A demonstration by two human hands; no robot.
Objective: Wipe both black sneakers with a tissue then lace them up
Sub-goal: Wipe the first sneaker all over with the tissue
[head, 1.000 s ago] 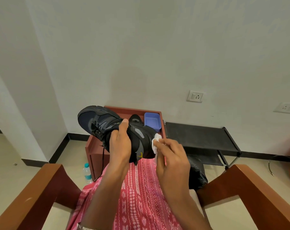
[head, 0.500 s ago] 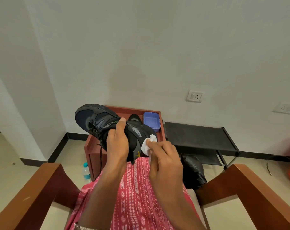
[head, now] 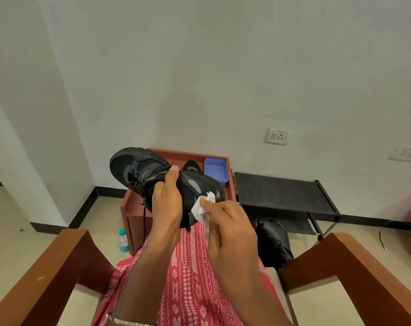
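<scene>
My left hand (head: 167,203) grips a black sneaker (head: 138,170) around its middle and holds it up over my lap, toe pointing up and left. A loose black lace (head: 144,222) dangles from it. My right hand (head: 230,229) pinches a crumpled white tissue (head: 203,208) and presses it against the sneaker's side near the heel. Part of the second black sneaker (head: 191,166) shows behind, resting on the red-brown table (head: 129,208).
A blue plastic tray (head: 215,170) sits on the table's far right corner. A black folding rack (head: 280,196) stands to the right, a black bag (head: 274,243) below it. A water bottle (head: 123,242) stands on the floor. Wooden chair arms (head: 58,274) flank my lap.
The tissue slid from the heel edge leftward and down along the sneaker's side. The sneaker stays held up in my left hand, shifted slightly left.
</scene>
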